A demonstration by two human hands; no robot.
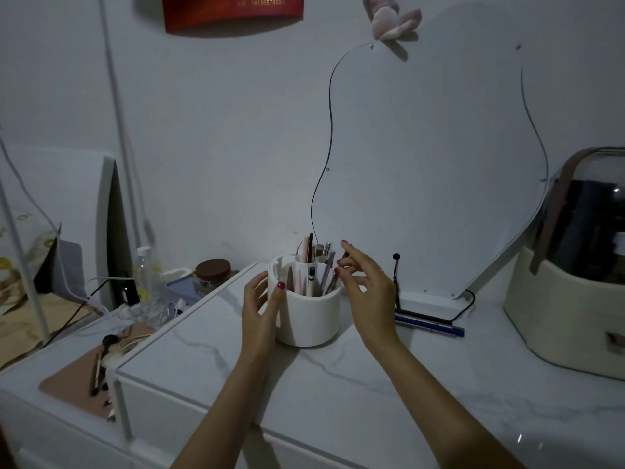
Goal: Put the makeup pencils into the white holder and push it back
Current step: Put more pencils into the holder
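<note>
With the round white plastic holder (309, 316) standing mid-tabletop, full of slim makeup pencils (313, 272), the left hand (262, 301) cups its side, open, while the right hand (367, 286) pinches a pencil at its rim, apparently seating the last one; pushing back likely follows.

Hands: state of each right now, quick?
Left hand: open, fingers against the side of the white holder.
Right hand: fingers pinched on a dark makeup pencil at the holder's rim.
</note>
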